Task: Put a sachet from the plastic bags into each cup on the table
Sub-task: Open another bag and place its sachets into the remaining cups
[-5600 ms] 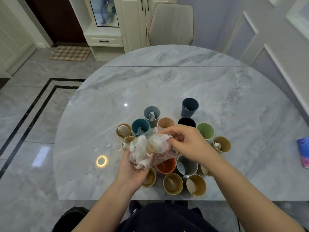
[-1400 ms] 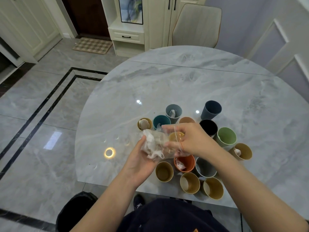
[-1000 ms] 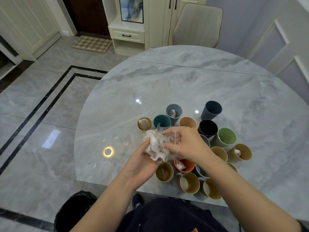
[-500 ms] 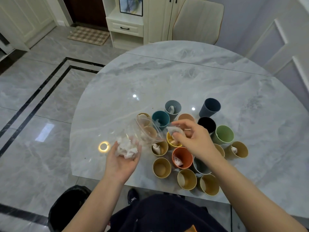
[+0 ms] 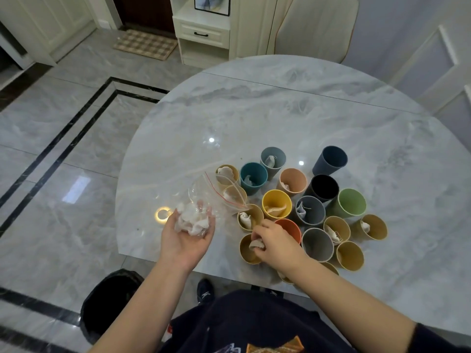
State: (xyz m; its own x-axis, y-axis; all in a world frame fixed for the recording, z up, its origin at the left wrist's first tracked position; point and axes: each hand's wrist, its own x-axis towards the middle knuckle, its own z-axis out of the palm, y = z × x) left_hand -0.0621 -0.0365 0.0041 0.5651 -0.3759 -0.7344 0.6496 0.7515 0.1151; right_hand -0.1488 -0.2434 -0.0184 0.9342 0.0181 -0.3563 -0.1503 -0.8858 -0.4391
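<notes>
My left hand (image 5: 187, 236) holds a clear zip bag (image 5: 204, 207) of white sachets, palm up, left of the cups. My right hand (image 5: 276, 242) pinches one white sachet (image 5: 256, 244) over the mouth of a tan cup (image 5: 246, 252) at the cluster's near left. Several coloured cups stand close together on the marble table (image 5: 254, 118). Many hold a sachet, such as the yellow cup (image 5: 276, 203) and a grey cup (image 5: 309, 211). The black cup (image 5: 322, 187), green cup (image 5: 351, 202) and dark blue cup (image 5: 331, 160) look empty.
A beige chair (image 5: 316, 26) stands at the table's far side. A black bin (image 5: 109, 301) sits on the floor left of my legs. The table's near edge runs just below the cups. A white cabinet (image 5: 204, 34) is beyond.
My right hand drew a sachet out of the bag and carried it down to the near tan cup. My left hand moved the bag left, away from the cups.
</notes>
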